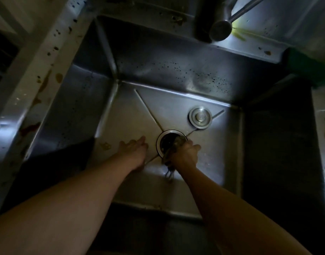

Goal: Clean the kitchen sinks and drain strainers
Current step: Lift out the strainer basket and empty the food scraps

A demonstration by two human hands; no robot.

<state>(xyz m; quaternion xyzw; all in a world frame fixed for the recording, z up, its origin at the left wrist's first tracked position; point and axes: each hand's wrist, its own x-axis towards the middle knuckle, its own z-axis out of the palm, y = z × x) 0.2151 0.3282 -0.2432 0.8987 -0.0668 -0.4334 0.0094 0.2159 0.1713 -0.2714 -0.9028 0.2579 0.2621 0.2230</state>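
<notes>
- Hands at work deep in a dim steel sink [176,74]: the right hand [183,155] grips a wad of dark, stringy scrubbing material [169,162], fingers curled round it, at the near edge of the open drain [166,142].
- Left hand [135,150] lies flat on the sink floor just beside the drain, fingers straight and holding nothing, apparently as a brace.
- Drain strainer [200,117], a round metal piece with a centre knob, sits out of its seat on the sink floor, beyond and to the right of the drain.
- Judged from this view, the step in hand is scrubbing the drain rim; it would go best with the wad pressed firmly round the whole ring and into the throat, the flat hand keeping the body steady, and loose strands kept from slipping down the opening.
- Back wall of the sink is peppered with dark specks, and brown splashes mark the counter [47,57] along the left rim, so plenty looks left to clean.
- Faucet head [220,30] hangs over the far edge; no water is seen running.
- Lighting is poor, and the sink's right side falls into shadow.
</notes>
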